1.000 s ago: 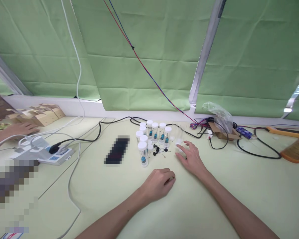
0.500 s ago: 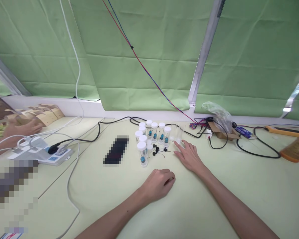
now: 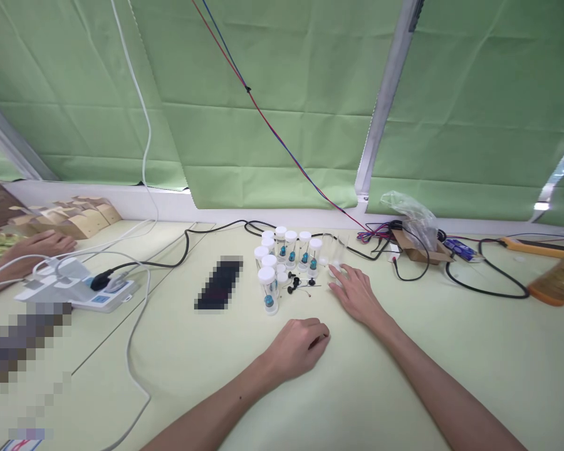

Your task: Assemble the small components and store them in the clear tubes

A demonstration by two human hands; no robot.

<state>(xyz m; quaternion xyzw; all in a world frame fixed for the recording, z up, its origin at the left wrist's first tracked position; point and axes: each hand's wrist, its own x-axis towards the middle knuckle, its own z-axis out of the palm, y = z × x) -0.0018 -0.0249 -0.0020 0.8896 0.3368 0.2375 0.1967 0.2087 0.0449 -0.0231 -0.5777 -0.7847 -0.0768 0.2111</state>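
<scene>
My left hand [image 3: 298,346] rests on the table in a loose fist, and nothing shows in its fingers. To its right and farther forward, my right hand [image 3: 355,293] lies palm down with its fingers spread. Its fingertips are beside clear uncapped tubes [image 3: 339,252]; whether they touch cannot be made out. Left of that hand stands a group of clear tubes with white caps [image 3: 267,291], each with a blue-based part inside where I can see in. Between hand and tubes lie small black parts with thin pins [image 3: 294,284] and loose white caps [image 3: 282,275].
A blurred-out dark rectangle [image 3: 219,283] lies left of the tubes. Farther left are a white power strip [image 3: 108,294], cables, paper boxes [image 3: 87,216] and another person's hand [image 3: 47,244]. An open carton [image 3: 420,250] and an orange bottle [image 3: 561,279] are at right.
My hands stay almost still. The other person's hand at far left has drawn back slightly from the paper boxes.
</scene>
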